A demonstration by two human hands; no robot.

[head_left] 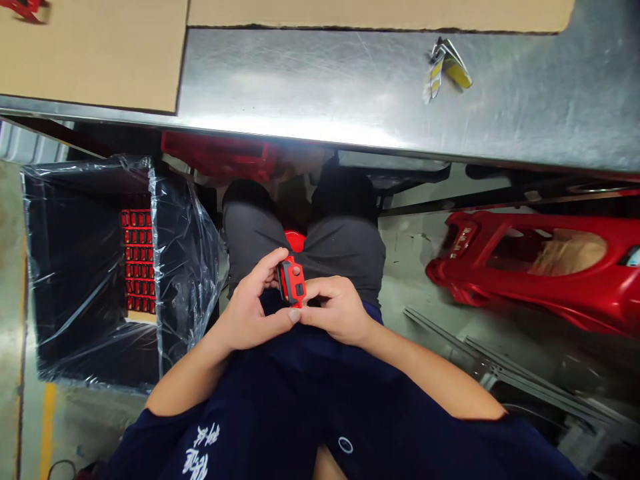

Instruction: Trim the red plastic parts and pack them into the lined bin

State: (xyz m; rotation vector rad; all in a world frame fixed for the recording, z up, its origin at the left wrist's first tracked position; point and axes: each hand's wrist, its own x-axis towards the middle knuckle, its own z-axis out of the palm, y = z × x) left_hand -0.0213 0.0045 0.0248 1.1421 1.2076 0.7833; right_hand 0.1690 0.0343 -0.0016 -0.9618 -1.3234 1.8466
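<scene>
A small red and black plastic part (294, 281), with a round hole near its top, is held upright over my lap. My left hand (255, 303) has thumb and fingers closed around its left side and bottom corner. From the other side, my right hand (337, 310) pinches the lower right edge between thumb and forefinger. The two thumb tips nearly meet below the part. What lies behind the part is hidden by my fingers.
A black bin lined with clear plastic (90, 267) stands at left, holding rows of red and black parts (139, 263). Ahead is a steel bench (310, 80) with cardboard (90, 53) and yellow-handled metal tools (447, 67). A red plastic stool-like piece (530, 303) is at right.
</scene>
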